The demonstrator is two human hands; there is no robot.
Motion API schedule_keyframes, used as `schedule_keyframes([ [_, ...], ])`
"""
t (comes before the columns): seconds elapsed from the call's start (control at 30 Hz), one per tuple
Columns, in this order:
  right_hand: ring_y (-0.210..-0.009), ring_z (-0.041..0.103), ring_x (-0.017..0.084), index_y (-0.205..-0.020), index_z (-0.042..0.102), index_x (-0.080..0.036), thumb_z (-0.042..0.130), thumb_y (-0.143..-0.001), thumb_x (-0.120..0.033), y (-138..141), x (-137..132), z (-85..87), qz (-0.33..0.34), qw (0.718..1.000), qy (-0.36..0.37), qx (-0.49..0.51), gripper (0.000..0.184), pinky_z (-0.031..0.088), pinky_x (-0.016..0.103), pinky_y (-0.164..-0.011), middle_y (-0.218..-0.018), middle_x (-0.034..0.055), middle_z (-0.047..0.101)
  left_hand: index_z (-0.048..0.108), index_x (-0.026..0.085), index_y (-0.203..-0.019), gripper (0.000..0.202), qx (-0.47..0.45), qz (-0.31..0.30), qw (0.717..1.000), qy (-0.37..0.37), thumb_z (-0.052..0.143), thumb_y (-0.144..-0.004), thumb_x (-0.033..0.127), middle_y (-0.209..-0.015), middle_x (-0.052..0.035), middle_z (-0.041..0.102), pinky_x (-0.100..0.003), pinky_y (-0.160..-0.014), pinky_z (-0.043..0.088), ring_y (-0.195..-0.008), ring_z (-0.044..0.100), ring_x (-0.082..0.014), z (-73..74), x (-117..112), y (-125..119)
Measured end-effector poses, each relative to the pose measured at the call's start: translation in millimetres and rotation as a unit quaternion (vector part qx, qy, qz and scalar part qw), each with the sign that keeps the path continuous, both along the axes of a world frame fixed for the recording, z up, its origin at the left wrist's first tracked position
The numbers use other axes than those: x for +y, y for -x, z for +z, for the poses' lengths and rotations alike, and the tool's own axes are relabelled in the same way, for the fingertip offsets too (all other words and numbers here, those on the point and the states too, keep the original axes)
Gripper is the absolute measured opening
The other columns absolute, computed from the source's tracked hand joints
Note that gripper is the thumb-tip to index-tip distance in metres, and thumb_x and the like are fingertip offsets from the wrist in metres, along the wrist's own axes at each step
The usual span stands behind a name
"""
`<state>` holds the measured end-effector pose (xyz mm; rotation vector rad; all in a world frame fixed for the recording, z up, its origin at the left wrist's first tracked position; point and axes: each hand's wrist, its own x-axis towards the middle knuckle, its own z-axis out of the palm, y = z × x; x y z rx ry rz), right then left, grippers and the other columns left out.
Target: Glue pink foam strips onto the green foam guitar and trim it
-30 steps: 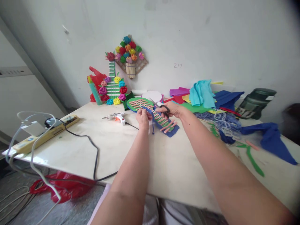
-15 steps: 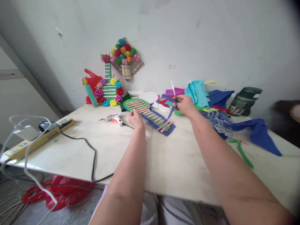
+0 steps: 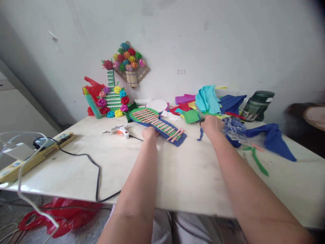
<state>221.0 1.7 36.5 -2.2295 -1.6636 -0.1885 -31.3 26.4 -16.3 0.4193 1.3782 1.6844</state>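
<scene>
A guitar-shaped paper craft [image 3: 144, 116] in green and blue, with pink sticks and white strings across it, is at the middle of the table. My left hand [image 3: 149, 132] is closed at its lower edge, the fingertips partly hidden beneath it. To the right, my right hand [image 3: 212, 124] grips scissors [image 3: 201, 117], whose blades point up and away over the coloured paper. A narrow blue paper strip [image 3: 200, 134] dangles just under the scissors. Green paper [image 3: 191, 116] lies beside the blades.
A hot glue gun [image 3: 122, 130] with a black cord lies left of the guitar. Farther left is a power strip [image 3: 38, 154]. Finished flower crafts [image 3: 115, 98] lean at the wall. Blue yarn [image 3: 232, 127], cyan crepe paper [image 3: 208, 99] and a dark green bottle [image 3: 257, 105] stand right.
My right hand has moved down and right with the scissors, toward the table's paper pile. The blue strip now hangs by it. My left hand stays at the guitar's lower edge, slightly lower.
</scene>
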Motion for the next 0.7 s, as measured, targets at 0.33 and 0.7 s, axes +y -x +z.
schedule_keyframes([
  [0.33,-0.095,0.064,0.024,-0.105,0.069,-0.027,0.051,-0.080,-0.035,43,2,-22.7,0.175,0.984,0.002,0.044,0.031,0.044,0.030,-0.073,-0.101,0.0074,0.071,0.059,0.016,-0.074,0.020,0.034,-0.129,0.990,0.055,0.058,-0.069,-0.003,-0.053,-0.0061,0.058,-0.033,-0.055,0.053,-0.074,0.068,-0.0283,6.5,-13,-7],
  [0.7,-0.087,0.064,0.021,-0.098,0.069,-0.026,0.062,-0.072,-0.034,42,10,-32.5,0.191,0.962,0.008,0.195,0.029,0.045,0.025,-0.066,-0.094,0.0036,0.072,0.053,0.013,-0.069,0.022,0.030,-0.190,0.980,0.057,0.049,-0.080,-0.006,-0.049,-0.0019,0.054,-0.016,-0.044,0.038,-0.045,0.051,-0.0076,20.2,-23,-8],
])
